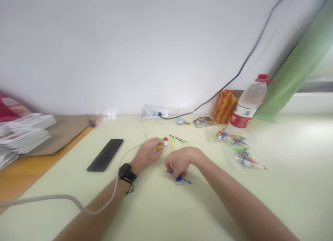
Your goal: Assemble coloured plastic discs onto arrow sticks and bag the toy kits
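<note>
My right hand (179,160) is closed in a pinch, fingers pointing down, on a small blue plastic piece (179,178) with a thin arrow-tipped bar. A clear round part (179,182) shows just below it on the table. To the left, my left hand (149,151) lies with its fingers stretched out beside several small round pieces. Among these are a yellow piece (158,147) at its fingertips, a red disc (165,139) and a white one (165,143). Thin coloured sticks (176,140) lie beyond my right hand.
A black phone-like slab (105,155) lies left of my left hand. A grey cable (75,201) crosses my left forearm. Bagged coloured pieces (246,157), a large water bottle (248,102) and a striped bag (224,107) stand right. A power strip (153,114) sits by the wall; white stacks (26,140) left.
</note>
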